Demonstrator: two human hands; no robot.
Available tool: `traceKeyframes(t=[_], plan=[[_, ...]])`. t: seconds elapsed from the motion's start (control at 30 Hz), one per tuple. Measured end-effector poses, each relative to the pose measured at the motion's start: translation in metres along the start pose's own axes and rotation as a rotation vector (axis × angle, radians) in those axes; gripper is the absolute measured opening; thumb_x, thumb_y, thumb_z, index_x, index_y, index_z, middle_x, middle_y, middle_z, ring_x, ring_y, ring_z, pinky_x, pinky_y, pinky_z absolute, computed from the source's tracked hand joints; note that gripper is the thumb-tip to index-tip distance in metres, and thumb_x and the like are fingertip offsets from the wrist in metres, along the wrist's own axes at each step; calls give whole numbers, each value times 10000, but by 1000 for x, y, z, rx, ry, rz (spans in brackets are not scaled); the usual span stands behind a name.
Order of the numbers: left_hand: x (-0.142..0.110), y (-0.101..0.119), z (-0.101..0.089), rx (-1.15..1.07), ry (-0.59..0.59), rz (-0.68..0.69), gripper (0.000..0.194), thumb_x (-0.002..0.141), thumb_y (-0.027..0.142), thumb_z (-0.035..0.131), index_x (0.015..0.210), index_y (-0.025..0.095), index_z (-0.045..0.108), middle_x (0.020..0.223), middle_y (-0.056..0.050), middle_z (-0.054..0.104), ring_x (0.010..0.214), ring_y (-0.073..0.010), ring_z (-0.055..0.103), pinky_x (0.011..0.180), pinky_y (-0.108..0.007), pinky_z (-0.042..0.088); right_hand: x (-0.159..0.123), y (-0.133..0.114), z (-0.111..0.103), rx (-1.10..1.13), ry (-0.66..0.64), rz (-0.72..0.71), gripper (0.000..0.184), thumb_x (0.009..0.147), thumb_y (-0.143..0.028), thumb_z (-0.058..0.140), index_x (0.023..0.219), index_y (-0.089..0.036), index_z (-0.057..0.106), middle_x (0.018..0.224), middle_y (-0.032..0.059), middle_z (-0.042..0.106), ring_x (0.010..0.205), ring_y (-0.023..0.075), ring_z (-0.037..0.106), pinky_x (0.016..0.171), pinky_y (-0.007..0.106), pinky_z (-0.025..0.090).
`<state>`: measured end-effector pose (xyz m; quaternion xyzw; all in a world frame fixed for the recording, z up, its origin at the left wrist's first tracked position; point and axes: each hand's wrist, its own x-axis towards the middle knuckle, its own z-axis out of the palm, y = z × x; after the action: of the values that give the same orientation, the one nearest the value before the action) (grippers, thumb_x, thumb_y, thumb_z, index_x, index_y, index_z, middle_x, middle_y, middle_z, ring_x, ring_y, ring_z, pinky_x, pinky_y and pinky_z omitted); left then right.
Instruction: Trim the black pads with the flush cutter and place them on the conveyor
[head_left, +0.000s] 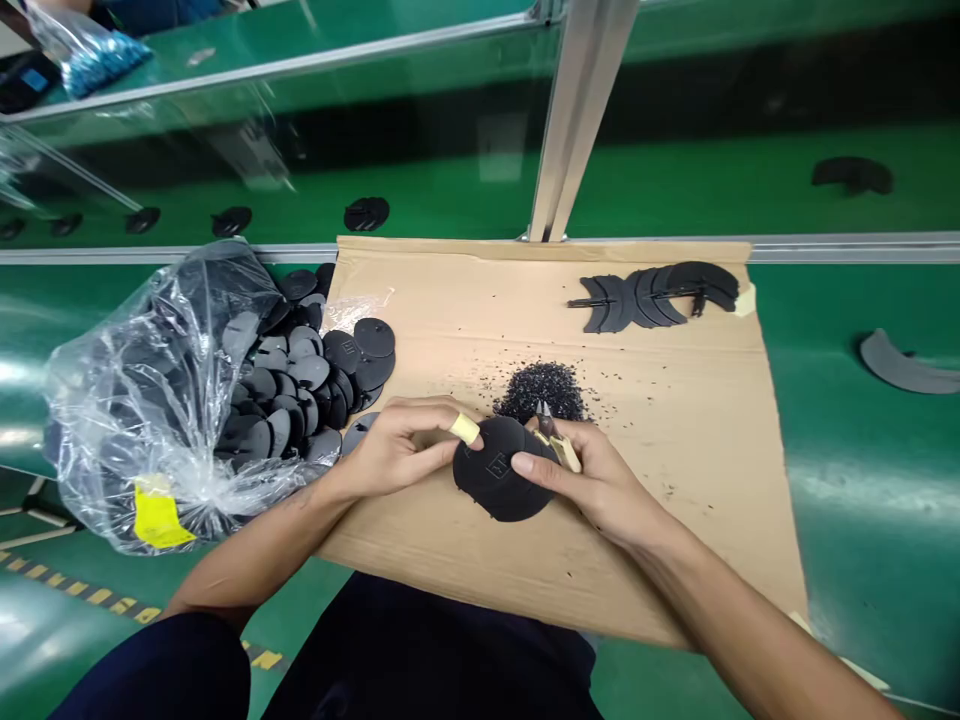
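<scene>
Several round black plastic discs overlap in a small stack over the cardboard. My left hand, with yellow tape round one finger, pinches the stack's left edge. Across the stack's right side lies the thumb of my right hand. That same hand also keeps a pair of cutting pliers with cream handles in its fingers, jaws pointing away from me. Just beyond the jaws is a heap of tiny black plastic clippings. How far the jaws are parted is hard to make out.
A cardboard sheet covers the green bench. At left, a clear plastic bag spills many black discs. Curved black pieces lie at the sheet's far right. A metal post rises behind, beside a belt carrying black parts.
</scene>
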<state>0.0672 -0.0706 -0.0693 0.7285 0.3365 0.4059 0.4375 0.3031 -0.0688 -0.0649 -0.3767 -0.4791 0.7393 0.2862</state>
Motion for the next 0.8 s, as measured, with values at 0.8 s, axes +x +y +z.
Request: traceKeyframes(t=[0.8], plan=[[-2, 10, 14, 293, -25, 67, 224, 922, 247, 698, 1115, 131, 691, 964, -103, 722, 887, -168, 689, 756, -257, 573, -4, 8, -3, -888, 136, -819, 152, 917, -87, 615, 1035, -182, 624, 894, 90, 703, 770, 194, 665, 661, 329, 537]])
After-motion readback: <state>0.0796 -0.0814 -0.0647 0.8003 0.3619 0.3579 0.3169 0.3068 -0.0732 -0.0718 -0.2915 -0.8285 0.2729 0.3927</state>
